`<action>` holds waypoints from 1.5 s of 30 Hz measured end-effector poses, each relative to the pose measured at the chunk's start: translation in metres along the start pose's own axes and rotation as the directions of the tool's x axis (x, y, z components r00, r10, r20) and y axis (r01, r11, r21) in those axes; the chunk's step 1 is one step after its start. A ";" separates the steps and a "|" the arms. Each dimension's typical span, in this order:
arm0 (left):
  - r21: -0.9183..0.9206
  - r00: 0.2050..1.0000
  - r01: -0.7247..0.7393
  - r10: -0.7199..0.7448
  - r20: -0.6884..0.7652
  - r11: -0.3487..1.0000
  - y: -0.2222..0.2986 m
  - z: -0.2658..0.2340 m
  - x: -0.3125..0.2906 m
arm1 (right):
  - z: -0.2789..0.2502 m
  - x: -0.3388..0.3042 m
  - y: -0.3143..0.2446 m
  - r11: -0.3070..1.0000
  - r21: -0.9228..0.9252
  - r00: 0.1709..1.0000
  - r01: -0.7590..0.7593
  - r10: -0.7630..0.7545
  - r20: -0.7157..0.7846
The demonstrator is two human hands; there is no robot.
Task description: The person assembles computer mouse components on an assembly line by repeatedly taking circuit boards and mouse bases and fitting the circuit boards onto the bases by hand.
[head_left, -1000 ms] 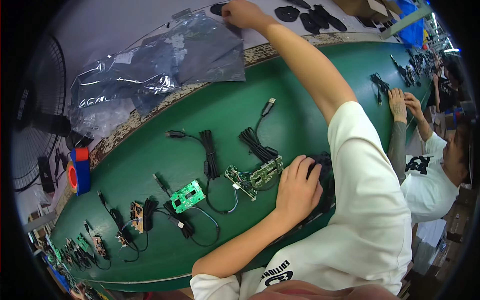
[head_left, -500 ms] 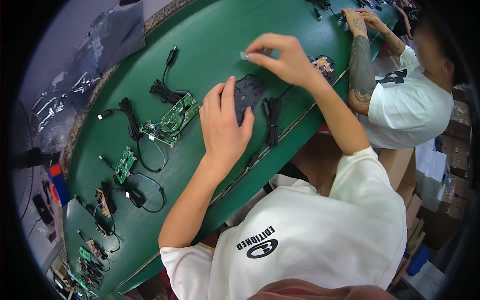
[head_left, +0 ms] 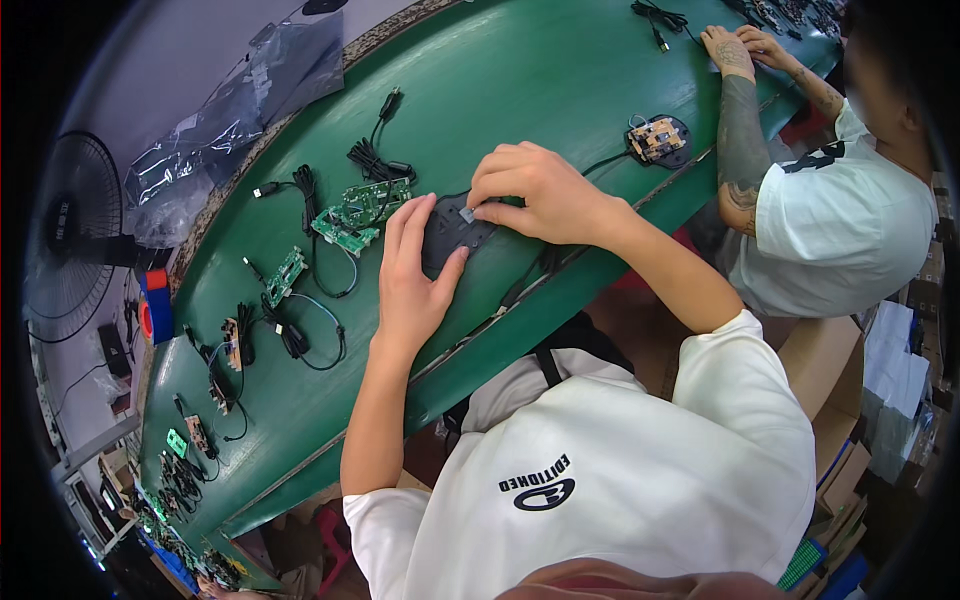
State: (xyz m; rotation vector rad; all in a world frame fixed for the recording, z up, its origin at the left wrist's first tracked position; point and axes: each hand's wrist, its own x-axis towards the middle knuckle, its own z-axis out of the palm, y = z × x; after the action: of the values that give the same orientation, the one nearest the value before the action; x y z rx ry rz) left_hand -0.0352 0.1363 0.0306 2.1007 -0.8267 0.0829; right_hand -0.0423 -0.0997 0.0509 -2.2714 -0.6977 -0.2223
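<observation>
The counter [head_left: 520, 90] appears smooth and faintly glossy, its edge [head_left: 390, 22] rough; the black shell [head_left: 447, 235] is matt plastic, the bag [head_left: 230, 120] shiny crinkled plastic, the wearer's shirt [head_left: 620, 460] matt cloth, the box [head_left: 825, 375] cardboard.

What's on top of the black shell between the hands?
Over the black shell: a small pale piece, pinched in the right hand; contact is unclear. The left hand covers the shell's left edge, the right hand part of its upper right. Whatever they hide can't be seen.

black fan [head_left: 64, 222] stands far left | plastic bag [head_left: 235, 118] lies upper left | blue-and-red roll [head_left: 158, 302] sits left | cardboard box [head_left: 828, 372] lower right
</observation>
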 end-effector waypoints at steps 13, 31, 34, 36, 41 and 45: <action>0.012 0.998 -0.051 0.052 -0.027 0.999 -0.007 -0.004 -0.009 | 0.010 0.002 -0.015 0.994 -0.103 0.999 -0.019 0.015 -0.034; 0.081 0.929 -0.267 0.234 0.288 0.960 0.014 -0.022 0.013 | -0.007 -0.048 -0.038 0.954 0.138 0.915 -0.267 0.296 -0.273; 0.239 0.975 -0.193 0.158 0.158 0.952 0.002 -0.006 0.002 | 0.002 -0.047 -0.036 0.968 0.121 0.925 -0.222 0.248 -0.287; 0.365 0.993 -0.103 0.120 -0.024 0.925 0.002 0.003 -0.004 | 0.012 -0.037 -0.034 0.987 0.032 0.960 -0.158 0.161 -0.231; 0.343 0.995 -0.066 0.090 -0.053 0.937 0.004 0.006 -0.005 | 0.035 -0.003 -0.028 0.994 -0.072 0.990 -0.083 0.074 -0.116; 0.334 0.992 -0.063 0.096 -0.083 0.940 0.001 0.011 -0.006 | 0.040 0.009 -0.025 0.956 -0.287 0.995 -0.056 0.076 0.060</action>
State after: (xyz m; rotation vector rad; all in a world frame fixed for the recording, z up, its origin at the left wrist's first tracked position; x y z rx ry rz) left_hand -0.0430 0.1311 0.0228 2.3534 -0.8865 0.3910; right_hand -0.0503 -0.0529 0.0410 -2.5843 -0.6589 -0.2240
